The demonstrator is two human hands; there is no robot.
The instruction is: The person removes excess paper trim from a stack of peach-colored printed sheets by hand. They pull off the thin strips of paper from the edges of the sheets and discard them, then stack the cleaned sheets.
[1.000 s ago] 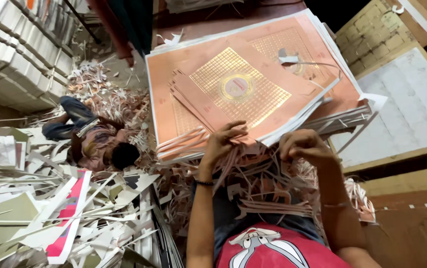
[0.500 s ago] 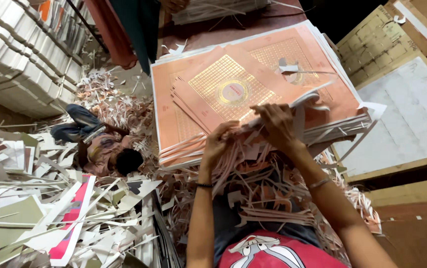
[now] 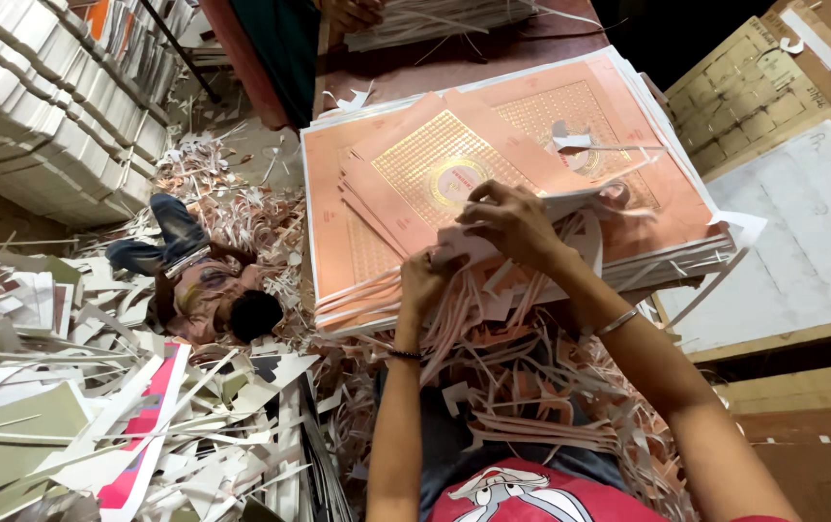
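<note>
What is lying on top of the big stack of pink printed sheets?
Loose pink die-cut card pieces with gold patterns lie on the pink sheet stack. The right hand covers part; lower sheets are hidden.

I see a reddish table [image 3: 493,48] beyond my hands, carrying a thick stack of pink printed sheets [image 3: 358,242] right under them. Farther off on it, a bundle of pale sheets [image 3: 435,19]. Floor [image 3: 271,159] left of my left hand: paper offcuts [image 3: 145,425], a person lying there [image 3: 208,285].

Brown cardboard box [image 3: 754,92] stands top right.
</note>
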